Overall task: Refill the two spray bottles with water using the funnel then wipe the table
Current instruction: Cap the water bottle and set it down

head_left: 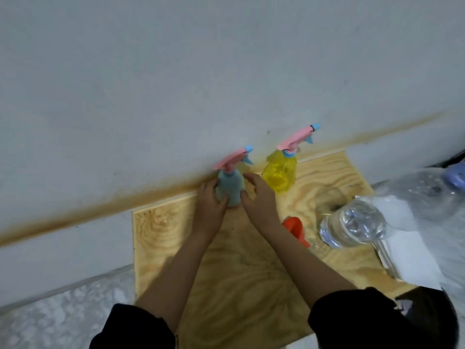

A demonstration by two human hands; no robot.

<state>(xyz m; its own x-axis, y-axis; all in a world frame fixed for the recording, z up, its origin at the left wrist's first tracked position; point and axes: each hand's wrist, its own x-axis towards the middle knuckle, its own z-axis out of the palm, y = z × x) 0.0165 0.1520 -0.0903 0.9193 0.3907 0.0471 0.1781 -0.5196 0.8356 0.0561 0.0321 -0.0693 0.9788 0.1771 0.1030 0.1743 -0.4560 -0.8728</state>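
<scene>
Two plastic spray bottles stand at the back of the bench, each with a pink trigger head and a blue nozzle. The pale blue spray bottle [230,190] is on the left, and the translucent yellow spray bottle [279,172] stands near its right, apart from it. One red plastic funnel [294,229] lies on its side nearer the front, just beside one clear plastic water bottle [352,222]. One white folded sheet [407,250], cloth or paper, lies at the right edge.

The left hand [210,201] grips the pale blue spray bottle from the left with curled fingers. The right hand [258,195] is at the bottle's right side with fingers spread and loose, grasping nothing. Blur hides whether its thumb touches the bottle.

Both spray bottles stand close to the back edge, by the wall. Bare wood lies around the forearms and out to the left edge, while the right side is crowded.

The bench [156,230] is pale plywood with bold grain. Behind it rises a grey-white wall [176,71], with a brown stained band [75,217] running along it at bench height.
</scene>
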